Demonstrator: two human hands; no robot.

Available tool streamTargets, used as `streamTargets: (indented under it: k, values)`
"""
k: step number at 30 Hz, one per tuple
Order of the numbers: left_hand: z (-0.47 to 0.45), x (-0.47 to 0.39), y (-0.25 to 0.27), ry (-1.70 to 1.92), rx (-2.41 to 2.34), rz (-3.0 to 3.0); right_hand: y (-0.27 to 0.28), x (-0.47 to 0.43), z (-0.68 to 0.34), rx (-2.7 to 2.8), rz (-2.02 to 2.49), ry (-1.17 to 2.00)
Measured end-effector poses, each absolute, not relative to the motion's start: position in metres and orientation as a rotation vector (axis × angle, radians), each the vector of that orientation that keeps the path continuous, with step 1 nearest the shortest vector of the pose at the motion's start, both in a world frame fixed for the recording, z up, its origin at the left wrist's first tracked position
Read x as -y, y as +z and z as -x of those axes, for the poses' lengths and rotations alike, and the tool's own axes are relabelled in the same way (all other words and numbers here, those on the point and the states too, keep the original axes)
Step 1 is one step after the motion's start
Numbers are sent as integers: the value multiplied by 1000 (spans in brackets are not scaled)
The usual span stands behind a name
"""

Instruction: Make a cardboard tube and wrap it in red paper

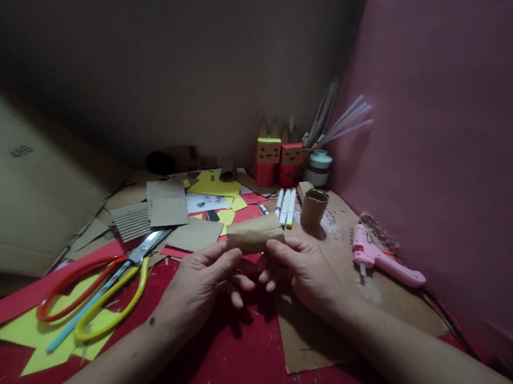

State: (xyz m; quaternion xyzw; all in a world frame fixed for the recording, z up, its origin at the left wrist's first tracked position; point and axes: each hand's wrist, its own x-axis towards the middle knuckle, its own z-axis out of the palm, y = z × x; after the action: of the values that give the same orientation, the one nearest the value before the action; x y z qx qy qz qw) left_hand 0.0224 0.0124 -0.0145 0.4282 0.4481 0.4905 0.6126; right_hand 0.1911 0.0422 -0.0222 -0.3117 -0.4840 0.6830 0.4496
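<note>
Between my two hands, above the red table cover [237, 351], is a brown cardboard roll [254, 233], held sideways. My left hand [208, 276] grips its left end with thumb and fingers. At the right end, my right hand [300, 269] pinches it, thumb in front. A short cardboard tube [314, 209] stands upright behind my right hand. Several white markers [285, 207] lie beyond the roll. Large scissors [129, 270] with one red and one yellow handle lie left of my left hand, a light-blue pencil-like stick [87, 308] between the handles.
At right a pink glue gun [384, 257] rests on a cardboard sheet [326, 344]. Two figures with box heads [268, 156] stand at the back beside a lidded jar [318, 167] and glue sticks [347, 121]. Paper scraps [210, 185] cover the left; a large carton [18, 188] borders it.
</note>
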Motion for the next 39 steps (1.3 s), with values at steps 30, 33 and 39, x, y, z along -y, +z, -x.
streamTargets:
  k: [30, 33, 39]
  values:
    - [-24, -14, -16, 1180, -1024, -899, -24, -40, -186, 1164, 846, 1634]
    - [-20, -17, -17, 1152, -1036, -884, -23, -41, -189, 1274, 933, 1629]
    - [-19, -17, -16, 1148, -1202, -950, -23, -46, -197, 1284, 880, 1864]
